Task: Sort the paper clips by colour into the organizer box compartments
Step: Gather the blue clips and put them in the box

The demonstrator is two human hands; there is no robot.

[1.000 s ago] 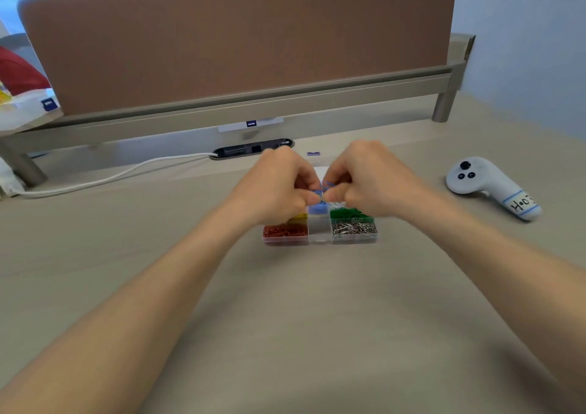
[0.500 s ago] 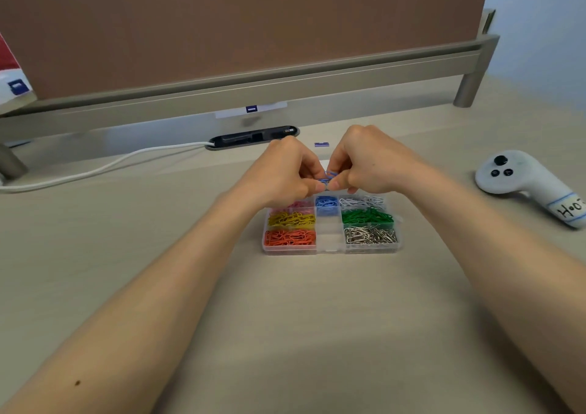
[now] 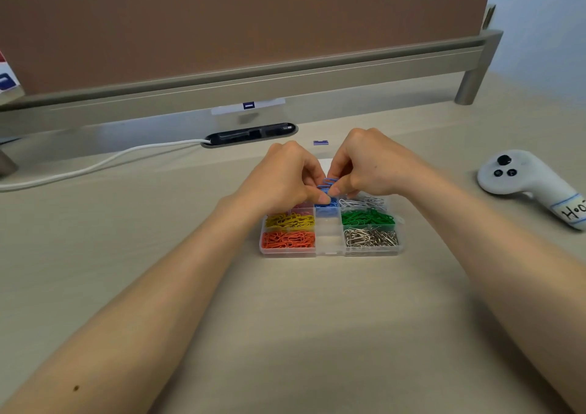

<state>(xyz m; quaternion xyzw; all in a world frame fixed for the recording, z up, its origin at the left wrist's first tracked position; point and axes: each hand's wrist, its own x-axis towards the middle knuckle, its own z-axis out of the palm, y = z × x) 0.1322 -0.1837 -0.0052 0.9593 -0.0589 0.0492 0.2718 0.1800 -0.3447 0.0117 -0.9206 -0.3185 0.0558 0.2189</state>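
A pale wood-grain counter (image 3: 317,334) runs back to a grey metal rail (image 3: 285,77) that carries a brown partition panel (image 3: 222,17). Below the rail a dark cable port (image 3: 250,134) is set into the counter, and a white cable (image 3: 104,163) leads from it off to the left. A small purple tag (image 3: 320,142) lies just beyond the hands. Well to the right rests a white controller (image 3: 532,182) with a hand-written label on its grip.

The clear organizer box (image 3: 329,250) sits mid-counter, open on top. Its left column shows orange clips (image 3: 288,239) nearest the person and yellow clips (image 3: 290,220) behind them. Further back are reddish clips (image 3: 301,206), mostly hidden under the left hand. The right column holds silver clips (image 3: 371,237), then green clips (image 3: 367,217), then white clips (image 3: 361,202) at the back. In the middle column a blue heap (image 3: 326,206) fills a compartment towards the back.

Both hands hover over the back of the box, knuckles up and fingers curled in. The left hand (image 3: 282,175) and the right hand (image 3: 374,163) meet tip to tip. Each pinches, between thumb and fingertips, the same small bunch of blue clips (image 3: 328,183), held just above the blue heap. Whether the bunch touches the heap cannot be told.
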